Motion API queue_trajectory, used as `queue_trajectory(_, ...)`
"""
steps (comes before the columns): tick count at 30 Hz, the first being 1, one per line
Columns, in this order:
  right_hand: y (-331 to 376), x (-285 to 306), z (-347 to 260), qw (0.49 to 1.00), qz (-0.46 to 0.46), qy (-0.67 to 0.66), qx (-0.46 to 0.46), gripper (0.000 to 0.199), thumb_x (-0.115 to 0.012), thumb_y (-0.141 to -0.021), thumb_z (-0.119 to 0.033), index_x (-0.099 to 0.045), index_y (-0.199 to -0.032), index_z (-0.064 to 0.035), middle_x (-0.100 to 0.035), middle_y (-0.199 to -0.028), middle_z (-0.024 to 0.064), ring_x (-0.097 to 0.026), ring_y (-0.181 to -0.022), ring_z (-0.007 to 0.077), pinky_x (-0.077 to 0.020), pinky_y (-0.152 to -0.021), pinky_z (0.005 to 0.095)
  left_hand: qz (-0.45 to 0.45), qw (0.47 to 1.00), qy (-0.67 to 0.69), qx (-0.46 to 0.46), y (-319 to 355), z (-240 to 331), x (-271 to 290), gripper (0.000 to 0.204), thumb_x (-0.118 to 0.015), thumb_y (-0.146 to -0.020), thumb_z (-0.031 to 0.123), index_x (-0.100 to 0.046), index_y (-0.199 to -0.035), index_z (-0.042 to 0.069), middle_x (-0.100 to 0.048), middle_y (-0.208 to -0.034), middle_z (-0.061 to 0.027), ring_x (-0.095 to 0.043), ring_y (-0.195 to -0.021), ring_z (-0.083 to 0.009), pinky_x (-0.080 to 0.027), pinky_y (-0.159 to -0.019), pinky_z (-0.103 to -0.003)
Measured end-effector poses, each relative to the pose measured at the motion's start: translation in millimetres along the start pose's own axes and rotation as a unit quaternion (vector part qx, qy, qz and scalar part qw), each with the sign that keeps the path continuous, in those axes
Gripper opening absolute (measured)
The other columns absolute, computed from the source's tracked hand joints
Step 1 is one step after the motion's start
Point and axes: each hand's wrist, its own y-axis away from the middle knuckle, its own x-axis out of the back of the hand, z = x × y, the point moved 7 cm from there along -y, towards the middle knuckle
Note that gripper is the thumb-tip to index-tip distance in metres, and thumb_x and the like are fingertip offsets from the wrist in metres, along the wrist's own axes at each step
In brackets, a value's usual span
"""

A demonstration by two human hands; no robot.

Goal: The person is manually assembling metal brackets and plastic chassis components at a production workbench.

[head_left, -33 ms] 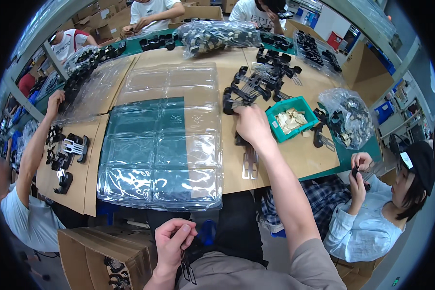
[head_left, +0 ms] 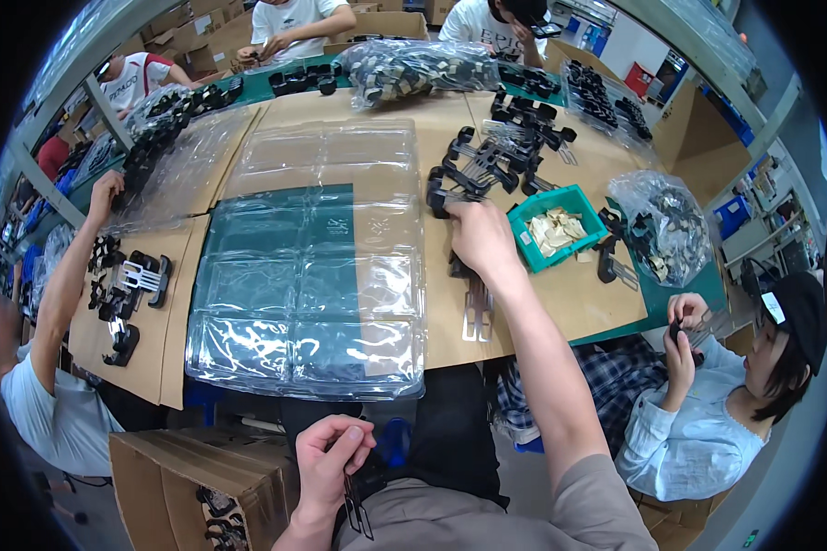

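My left hand [head_left: 333, 456] is closed low in front of my body. Dark, looped metal prongs [head_left: 357, 511] hang down from its fingers; the upper end is hidden in the grip. My right hand [head_left: 483, 239] reaches over the table, its fingers closed at the near edge of a pile of black plastic parts with flat metal prongs [head_left: 487, 165]. A black part there touches the fingertips, which are partly hidden. Just below that hand lies another piece with metal prongs [head_left: 477, 312]. Right of the hand stands a green bin [head_left: 531, 253] of small cream-coloured pieces [head_left: 553, 230].
A clear plastic tray [head_left: 377, 275] covers the table's middle. Filled plastic bags [head_left: 662, 225] lie right and at the back. Black parts [head_left: 142, 275] lie on the left by a co-worker's arm [head_left: 69, 266]. Another person [head_left: 698, 395] sits at right. An open cardboard box [head_left: 156, 487] stands below left.
The view has shifted very slightly. Both hands and the things around them stay as they were.
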Motion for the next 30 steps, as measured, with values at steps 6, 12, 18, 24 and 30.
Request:
queue_trajectory(6,-15,-4,-3,0.999,-0.003,-0.001,-0.048,0.022,-0.064,-0.081,-0.004,-0.078,-0.098,-0.0022,-0.076,-0.094,0.0188,-0.069,-0.086,0.044,-0.0569,-0.078,0.0484,0.001,1.0,0.008,0.016,6,-3,2,0.015,-0.061,-0.099,0.001,-0.073,-0.104,-0.007,-0.071,-0.084,-0.0131,-0.049,-0.058,-0.0095,-0.033,-0.05,-0.019)
queue_trajectory(12,-22,-11,1,0.995,-0.024,0.096,0.025,0.018,-0.064,-0.085,-0.006,-0.078,-0.098,-0.0018,-0.075,-0.095,0.0179,-0.07,-0.086,0.0438,-0.0568,-0.075,0.0493,-0.01,1.0,0.008,0.019,10,0,0,0.015,-0.062,-0.098,-0.001,-0.073,-0.105,-0.007,-0.071,-0.085,-0.0133,-0.049,-0.059,-0.0093,-0.033,-0.051,-0.018)
queue_trajectory(18,5,28,7,0.992,0.085,-0.059,0.076,0.011,-0.061,-0.092,-0.006,-0.069,-0.097,-0.0002,-0.07,-0.094,0.0145,-0.066,-0.077,0.0329,-0.0552,-0.074,0.0393,-0.007,1.0,0.015,0.012,17,5,2,0.015,-0.062,-0.098,-0.001,-0.073,-0.105,-0.007,-0.072,-0.085,-0.0129,-0.049,-0.059,-0.0093,-0.033,-0.052,-0.018)
queue_trajectory(24,96,47,-44,0.782,-0.086,-0.606,-0.114,0.015,-0.054,-0.108,-0.007,-0.066,-0.111,0.0017,-0.069,-0.089,0.0088,-0.063,-0.073,0.0118,-0.0529,-0.067,0.0233,-0.022,0.998,-0.03,-0.054,9,32,-18,0.017,-0.062,-0.097,0.0,-0.074,-0.109,-0.005,-0.073,-0.088,-0.0118,-0.051,-0.061,-0.0089,-0.036,-0.055,-0.018)
queue_trajectory(30,158,64,-120,0.786,-0.167,-0.593,-0.056,0.02,-0.058,-0.105,-0.003,-0.064,-0.122,0.0058,-0.071,-0.089,0.0118,-0.066,-0.073,0.0139,-0.054,-0.066,0.0235,0.031,0.979,-0.11,-0.17,-8,79,-50,0.02,-0.069,-0.091,-0.005,-0.074,-0.11,-0.003,-0.075,-0.099,-0.0129,-0.059,-0.071,-0.0115,-0.046,-0.062,-0.02)
